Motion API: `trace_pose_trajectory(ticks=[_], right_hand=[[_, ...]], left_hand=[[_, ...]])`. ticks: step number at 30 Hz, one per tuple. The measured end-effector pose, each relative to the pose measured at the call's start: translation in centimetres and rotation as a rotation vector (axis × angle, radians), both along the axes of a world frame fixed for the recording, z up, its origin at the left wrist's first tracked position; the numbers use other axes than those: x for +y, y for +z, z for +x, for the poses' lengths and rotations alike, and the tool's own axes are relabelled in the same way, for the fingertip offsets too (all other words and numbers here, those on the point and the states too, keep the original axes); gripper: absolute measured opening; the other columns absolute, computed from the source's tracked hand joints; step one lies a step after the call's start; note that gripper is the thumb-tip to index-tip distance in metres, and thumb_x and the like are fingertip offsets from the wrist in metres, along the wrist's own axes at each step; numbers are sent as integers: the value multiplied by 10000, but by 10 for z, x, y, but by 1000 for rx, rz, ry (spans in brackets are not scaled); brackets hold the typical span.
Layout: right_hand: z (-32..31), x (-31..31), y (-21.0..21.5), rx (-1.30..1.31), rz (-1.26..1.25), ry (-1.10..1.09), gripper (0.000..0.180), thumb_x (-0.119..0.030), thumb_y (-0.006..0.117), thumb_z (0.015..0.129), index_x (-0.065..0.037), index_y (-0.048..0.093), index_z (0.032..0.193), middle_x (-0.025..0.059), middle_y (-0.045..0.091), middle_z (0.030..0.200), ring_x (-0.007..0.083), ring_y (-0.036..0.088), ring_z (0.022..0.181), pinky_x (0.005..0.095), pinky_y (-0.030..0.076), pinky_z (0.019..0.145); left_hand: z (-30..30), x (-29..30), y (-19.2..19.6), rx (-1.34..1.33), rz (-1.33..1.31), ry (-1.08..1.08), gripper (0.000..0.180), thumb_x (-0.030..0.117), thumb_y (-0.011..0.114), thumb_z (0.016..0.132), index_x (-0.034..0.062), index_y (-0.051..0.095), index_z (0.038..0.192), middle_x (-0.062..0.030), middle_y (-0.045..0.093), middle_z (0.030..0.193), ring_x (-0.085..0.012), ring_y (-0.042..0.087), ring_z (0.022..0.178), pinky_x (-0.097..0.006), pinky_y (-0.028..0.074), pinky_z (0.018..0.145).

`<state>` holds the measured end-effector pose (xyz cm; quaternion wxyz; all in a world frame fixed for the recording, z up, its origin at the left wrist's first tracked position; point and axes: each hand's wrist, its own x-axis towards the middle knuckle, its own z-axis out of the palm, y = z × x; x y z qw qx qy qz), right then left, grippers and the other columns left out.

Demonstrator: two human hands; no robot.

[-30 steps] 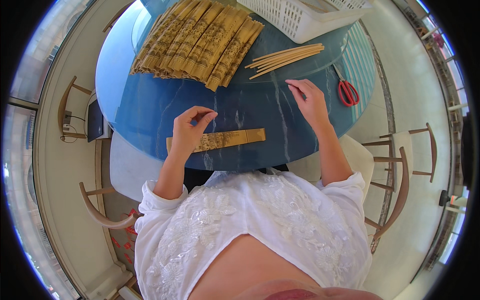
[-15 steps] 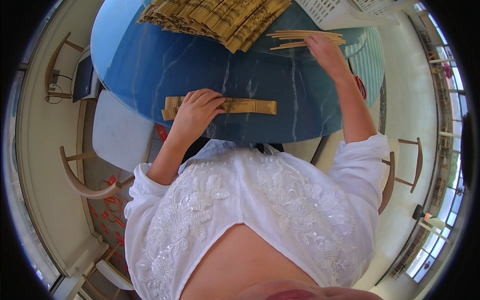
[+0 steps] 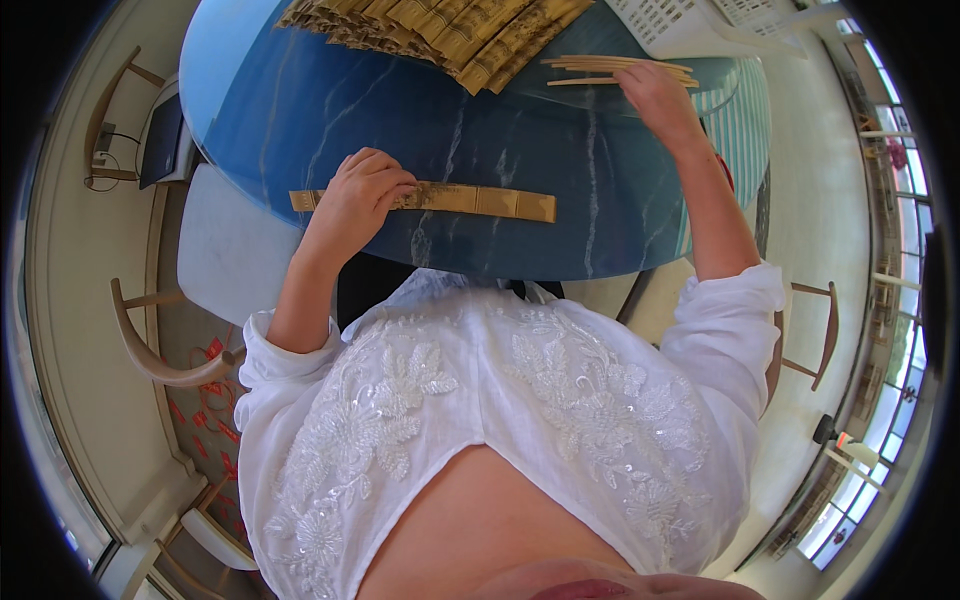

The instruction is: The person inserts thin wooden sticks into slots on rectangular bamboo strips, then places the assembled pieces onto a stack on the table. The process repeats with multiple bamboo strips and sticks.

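On the blue table lies a long, flat gold paper sleeve (image 3: 490, 201) with dark printing. The bent fingers of my left hand (image 3: 362, 195) close on it left of its middle, and the hand covers part of it. At the far right, several thin pale wooden chopsticks (image 3: 580, 66) lie side by side. My right hand (image 3: 660, 100) reaches out to them with its fingertips closed at their right part; how many it grips is hidden.
A big pile of similar gold sleeves (image 3: 440, 35) lies at the table's far side. Behind the chopsticks stands a white perforated basket (image 3: 660, 25). The blue marbled table (image 3: 530, 250) has a curved near edge. Chairs (image 3: 165, 370) stand around it.
My left hand has moved left, and the gold sleeve's left end now reaches farther left and lies straighter. My right hand stays at the chopsticks, which look slightly shifted.
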<state>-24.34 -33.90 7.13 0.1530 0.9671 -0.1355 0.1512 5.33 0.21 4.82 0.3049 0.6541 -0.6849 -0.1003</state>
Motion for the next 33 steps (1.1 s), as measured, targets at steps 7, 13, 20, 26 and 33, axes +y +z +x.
trace_pose_trajectory(ticks=[7,13,20,26,33], right_hand=[[-5,14,2,-111,-153,1,406,-51,629,808,-100,647,1210,43,633,1042,240,616,1041,365,517,900],[-22,68,17,-45,-84,54,536,-25,596,810,-191,620,1319,31,614,1056,238,618,995,370,515,882],[-43,124,5,-11,81,66,540,-67,621,790,-202,637,1312,40,615,975,213,605,865,348,511,769],[-49,145,-7,-62,155,39,483,-80,675,778,-196,682,1247,29,608,922,201,599,817,342,512,730],[-49,152,-3,-93,154,12,483,-90,693,756,-180,692,1231,26,607,914,200,593,800,340,513,729]], left_hand=[[-4,-15,0,-84,-39,-37,166,141,704,856,60,738,997,-73,624,1044,-269,562,1094,-381,450,965],[-45,-35,-6,53,-59,-233,166,167,704,865,64,730,992,-91,600,1059,-272,555,1073,-395,454,947],[-56,-52,-13,104,-10,-273,158,151,692,873,49,704,993,-91,580,1012,-273,552,1004,-382,462,910],[-57,-55,-13,153,27,-278,119,115,690,864,34,684,950,-86,574,982,-277,544,959,-381,460,887],[-57,-59,-16,153,41,-293,102,108,690,863,32,676,930,-82,569,960,-275,538,953,-379,457,884]])
